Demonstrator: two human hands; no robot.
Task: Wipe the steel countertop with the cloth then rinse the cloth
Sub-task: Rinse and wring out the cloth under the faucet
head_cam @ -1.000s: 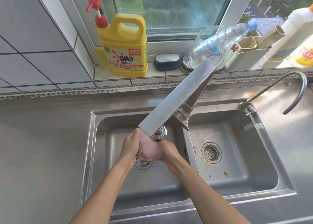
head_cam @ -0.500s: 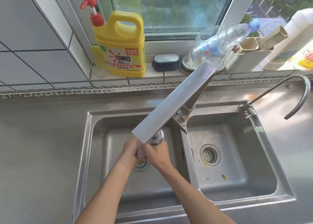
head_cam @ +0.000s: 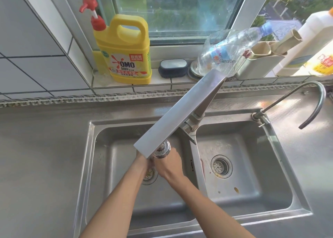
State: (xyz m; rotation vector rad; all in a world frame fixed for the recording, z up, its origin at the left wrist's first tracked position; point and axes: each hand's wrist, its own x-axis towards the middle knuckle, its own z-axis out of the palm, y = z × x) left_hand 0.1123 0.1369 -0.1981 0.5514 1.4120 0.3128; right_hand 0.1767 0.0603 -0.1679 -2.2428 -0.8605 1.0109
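Observation:
Both my hands meet in the left basin [head_cam: 111,167] of the steel double sink, right under the spray head [head_cam: 162,148] of the wide flat faucet [head_cam: 180,115]. My left hand [head_cam: 141,163] and my right hand [head_cam: 169,164] are pressed together around the cloth [head_cam: 151,163]. Only a thin pale sliver of it shows between the fingers. The faucet spout hides the fingertips. The steel countertop [head_cam: 41,156] spreads out left of the sink.
The right basin [head_cam: 255,189] has a drain and a small orange speck. A thin curved tap [head_cam: 310,100] rises at the back right. On the tiled sill stand a yellow detergent jug [head_cam: 124,54], a dark brush [head_cam: 173,67], a clear plastic bottle [head_cam: 228,50] and a white bottle [head_cam: 313,45].
My hands have closed in on each other under the spray head, so the pinkish cloth that showed between them is now nearly hidden. The view has shifted slightly.

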